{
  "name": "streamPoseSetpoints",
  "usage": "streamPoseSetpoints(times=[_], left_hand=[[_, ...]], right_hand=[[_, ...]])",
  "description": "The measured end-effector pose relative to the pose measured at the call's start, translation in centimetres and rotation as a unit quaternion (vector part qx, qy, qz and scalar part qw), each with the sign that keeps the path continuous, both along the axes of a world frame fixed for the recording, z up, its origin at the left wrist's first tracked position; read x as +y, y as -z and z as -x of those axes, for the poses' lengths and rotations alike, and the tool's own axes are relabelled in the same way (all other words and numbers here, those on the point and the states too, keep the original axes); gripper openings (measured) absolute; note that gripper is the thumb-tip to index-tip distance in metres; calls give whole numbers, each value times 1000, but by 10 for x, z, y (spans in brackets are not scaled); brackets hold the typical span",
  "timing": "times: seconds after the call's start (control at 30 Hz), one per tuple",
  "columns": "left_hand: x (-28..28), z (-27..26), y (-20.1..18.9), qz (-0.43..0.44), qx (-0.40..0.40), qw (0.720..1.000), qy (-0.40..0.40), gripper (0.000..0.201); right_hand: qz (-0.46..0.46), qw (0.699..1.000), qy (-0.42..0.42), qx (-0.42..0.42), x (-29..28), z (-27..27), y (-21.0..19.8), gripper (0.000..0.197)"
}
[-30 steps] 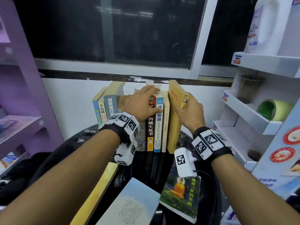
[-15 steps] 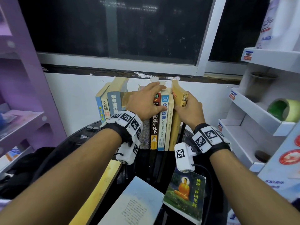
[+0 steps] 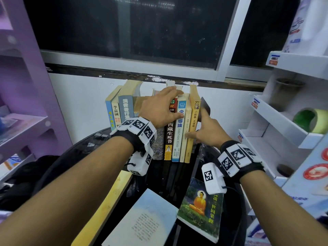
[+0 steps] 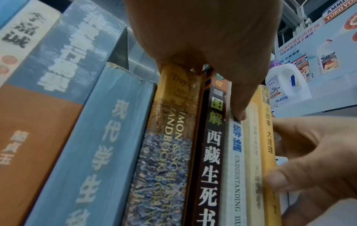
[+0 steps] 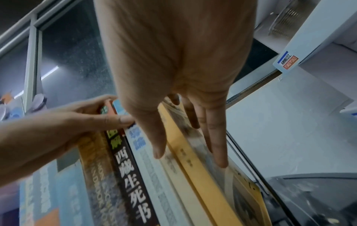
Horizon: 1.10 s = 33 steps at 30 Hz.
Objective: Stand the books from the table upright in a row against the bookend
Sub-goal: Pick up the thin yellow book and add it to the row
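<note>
Several books stand upright in a row at the back of the black round table. My left hand grips the tops of the middle books, fingers over their upper edges and thumb on a white-and-blue spine. The yellow book is the rightmost of the row. My right hand presses flat on its right cover with straight fingers, thumb across the spines. A dark bookend plate rises just behind that hand. Three books lie flat in front: a yellow one, a pale blue one, a green Buddha-cover one.
A white shelf unit with a roll of green tape stands close on the right. A purple shelf is on the left. A white wall and a dark window close off the back.
The yellow book went from leaning away to upright against the row. My right hand slid lower along its cover. My left hand stayed on the book tops.
</note>
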State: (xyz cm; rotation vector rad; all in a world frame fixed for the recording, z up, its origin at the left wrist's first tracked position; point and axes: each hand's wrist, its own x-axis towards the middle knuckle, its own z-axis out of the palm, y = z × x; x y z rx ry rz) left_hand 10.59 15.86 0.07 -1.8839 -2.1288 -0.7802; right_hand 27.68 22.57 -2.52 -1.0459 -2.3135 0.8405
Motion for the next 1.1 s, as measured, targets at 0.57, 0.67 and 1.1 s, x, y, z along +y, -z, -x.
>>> streamPoseSetpoints(times=[0.57, 0.67, 1.1], left_hand=[[-1, 0, 2, -14, 5, 1000, -4, 67], [-1, -1, 2, -20, 6, 1000, -5, 66], [-1, -2, 3, -1, 15, 1000, -6, 74]], right_hand=[[-2, 998, -2, 63, 8, 1, 30, 86], [8, 998, -1, 62, 8, 2, 31, 87], [-15, 1000, 19, 11, -11, 6, 24, 75]])
